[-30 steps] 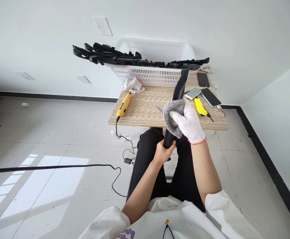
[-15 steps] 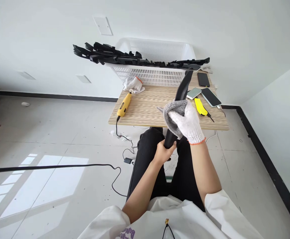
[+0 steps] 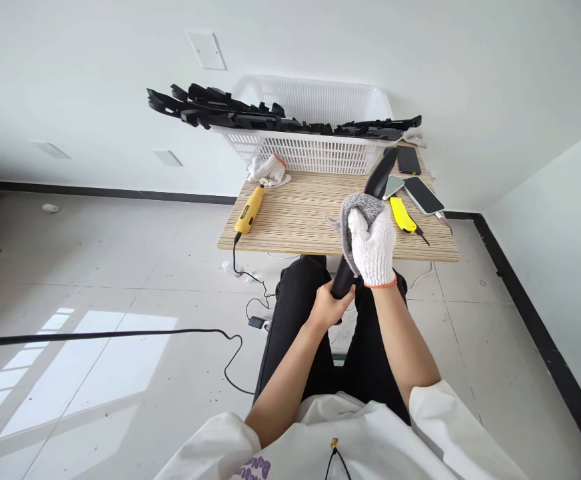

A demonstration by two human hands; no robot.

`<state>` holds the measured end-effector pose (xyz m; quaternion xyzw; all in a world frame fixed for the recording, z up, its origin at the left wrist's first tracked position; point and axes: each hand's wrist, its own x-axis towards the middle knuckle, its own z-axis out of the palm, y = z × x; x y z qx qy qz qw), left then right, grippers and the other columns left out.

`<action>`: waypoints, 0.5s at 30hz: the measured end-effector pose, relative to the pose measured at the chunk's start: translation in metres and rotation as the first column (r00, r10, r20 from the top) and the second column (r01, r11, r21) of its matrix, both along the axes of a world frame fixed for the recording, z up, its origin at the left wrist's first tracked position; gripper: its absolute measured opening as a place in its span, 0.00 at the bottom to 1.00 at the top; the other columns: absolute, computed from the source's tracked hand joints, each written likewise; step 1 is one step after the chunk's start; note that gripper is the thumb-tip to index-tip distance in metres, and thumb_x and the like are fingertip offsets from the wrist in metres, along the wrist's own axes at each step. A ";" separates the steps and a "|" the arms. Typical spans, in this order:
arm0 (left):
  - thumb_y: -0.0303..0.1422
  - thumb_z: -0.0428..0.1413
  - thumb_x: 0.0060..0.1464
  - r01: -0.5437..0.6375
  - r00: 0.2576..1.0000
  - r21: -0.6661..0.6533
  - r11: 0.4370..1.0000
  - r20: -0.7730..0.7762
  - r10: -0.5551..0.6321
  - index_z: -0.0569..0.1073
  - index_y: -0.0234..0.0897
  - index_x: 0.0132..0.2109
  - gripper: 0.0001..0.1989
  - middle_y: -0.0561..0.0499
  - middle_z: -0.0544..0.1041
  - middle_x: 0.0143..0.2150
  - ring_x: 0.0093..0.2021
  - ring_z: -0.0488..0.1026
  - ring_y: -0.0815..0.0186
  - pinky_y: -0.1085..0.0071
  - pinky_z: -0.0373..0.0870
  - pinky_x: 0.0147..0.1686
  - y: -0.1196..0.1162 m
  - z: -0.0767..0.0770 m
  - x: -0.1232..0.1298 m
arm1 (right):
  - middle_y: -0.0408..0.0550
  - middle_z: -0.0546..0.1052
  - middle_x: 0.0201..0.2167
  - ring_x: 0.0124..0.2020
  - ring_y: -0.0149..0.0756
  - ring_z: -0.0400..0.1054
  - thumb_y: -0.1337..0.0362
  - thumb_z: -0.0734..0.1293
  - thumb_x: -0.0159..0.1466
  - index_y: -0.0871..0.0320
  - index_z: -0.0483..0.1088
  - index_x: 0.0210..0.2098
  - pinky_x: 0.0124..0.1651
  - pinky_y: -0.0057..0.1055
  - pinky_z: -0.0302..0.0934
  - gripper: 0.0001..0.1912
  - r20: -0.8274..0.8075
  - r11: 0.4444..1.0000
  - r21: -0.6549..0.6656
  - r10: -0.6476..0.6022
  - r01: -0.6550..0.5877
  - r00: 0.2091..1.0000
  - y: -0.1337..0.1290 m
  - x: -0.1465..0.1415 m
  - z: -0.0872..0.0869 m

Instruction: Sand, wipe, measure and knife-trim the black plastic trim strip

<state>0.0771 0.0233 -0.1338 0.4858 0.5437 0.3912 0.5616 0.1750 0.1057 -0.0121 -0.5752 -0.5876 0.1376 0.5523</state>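
My bare left hand (image 3: 331, 304) is closed round the near end of a long, curved black plastic part (image 3: 381, 175). The part slants up and to the right, over the table's front edge. In a white knit glove with an orange cuff, my right hand (image 3: 373, 243) grips a grey cloth (image 3: 354, 203). That cloth is folded round the middle of the black part, hiding the stretch beneath it. Just right of the glove lies a yellow utility knife (image 3: 401, 215).
A white plastic basket (image 3: 310, 157) stands at the back of the table (image 3: 300, 217), with several black plastic parts (image 3: 250, 119) across its front rim. A yellow corded power tool (image 3: 249, 210) and a white glove (image 3: 269, 171) lie left. Phones (image 3: 423, 195) lie right. A black cable (image 3: 170, 332) crosses the floor.
My right hand and the cloth have shifted slightly right, and the glove has turned more upright. The black part's far end has swung right and a little lower. My left hand has hardly moved.
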 end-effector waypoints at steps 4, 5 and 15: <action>0.45 0.61 0.53 -0.018 1.000 -0.004 1.000 -0.005 0.018 0.62 0.38 0.28 0.20 0.58 0.64 0.19 0.17 0.62 0.73 0.76 0.59 0.14 0.002 0.001 0.000 | 0.65 0.72 0.57 0.57 0.53 0.70 0.57 0.66 0.60 0.63 0.60 0.60 0.59 0.51 0.65 0.31 0.137 0.992 -0.050 -0.109 0.117 0.984 -0.004 -0.008 -0.006; 0.44 0.61 0.53 -0.020 1.000 -0.004 1.000 -0.005 0.020 0.61 0.38 0.28 0.19 0.58 0.64 0.20 0.17 0.62 0.73 0.76 0.59 0.15 0.002 0.000 0.000 | 0.66 0.70 0.59 0.59 0.54 0.68 0.59 0.66 0.59 0.63 0.57 0.63 0.60 0.52 0.64 0.35 0.174 0.989 -0.048 -0.128 0.138 0.977 -0.006 -0.011 -0.007; 0.42 0.60 0.53 -0.023 1.000 -0.023 0.999 -0.004 0.023 0.63 0.38 0.29 0.17 0.58 0.65 0.19 0.16 0.64 0.72 0.76 0.60 0.14 0.002 0.002 0.000 | 0.70 0.75 0.49 0.49 0.55 0.75 0.46 0.59 0.66 0.70 0.59 0.60 0.52 0.49 0.68 0.35 0.260 0.971 -0.142 -0.153 0.194 0.953 0.000 -0.009 -0.012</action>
